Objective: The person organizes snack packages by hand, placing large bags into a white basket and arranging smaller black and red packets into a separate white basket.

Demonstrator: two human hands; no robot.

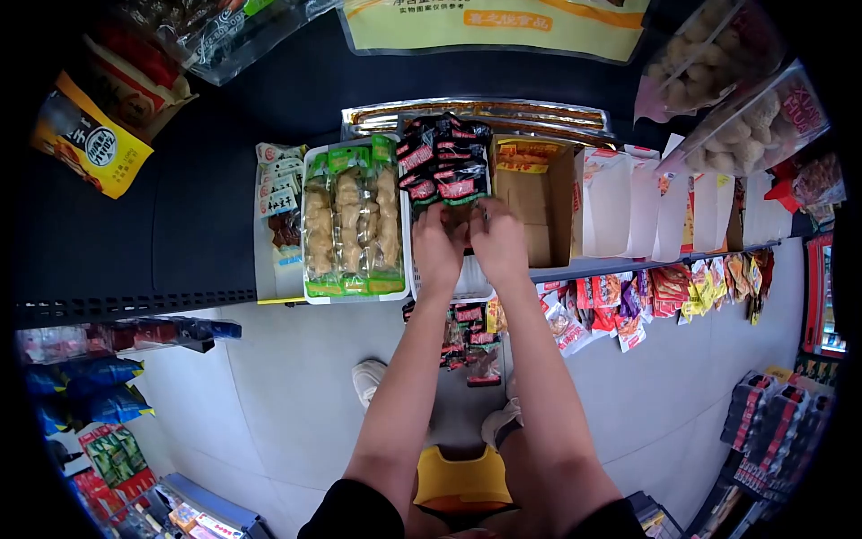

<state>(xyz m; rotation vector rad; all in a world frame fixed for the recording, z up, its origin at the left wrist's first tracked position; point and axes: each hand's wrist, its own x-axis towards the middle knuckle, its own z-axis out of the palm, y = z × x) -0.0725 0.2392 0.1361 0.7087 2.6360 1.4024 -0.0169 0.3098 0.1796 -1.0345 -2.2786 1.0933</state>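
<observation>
My left hand (438,250) and my right hand (499,241) reach side by side into a white plastic basket (476,289). Their fingers are curled and close together on a small snack packet (459,217), partly hidden by them. Black-and-pink snack packets (442,160) fill the back of the basket, just beyond my fingertips. Left of it stands a white tray (308,286) of green-edged clear packs (350,216) with pale brown food inside. To the right is a brown cardboard box (561,207) with a red-and-yellow packet (525,157) at its back.
Smaller packets (278,193) stand at the left and white display boxes (611,202) at the right. Hanging bags (736,130) jut in from above. Below the shelf, more snack packets (620,301) lie around a grey floor (305,386). A yellow stool (458,476) is below me.
</observation>
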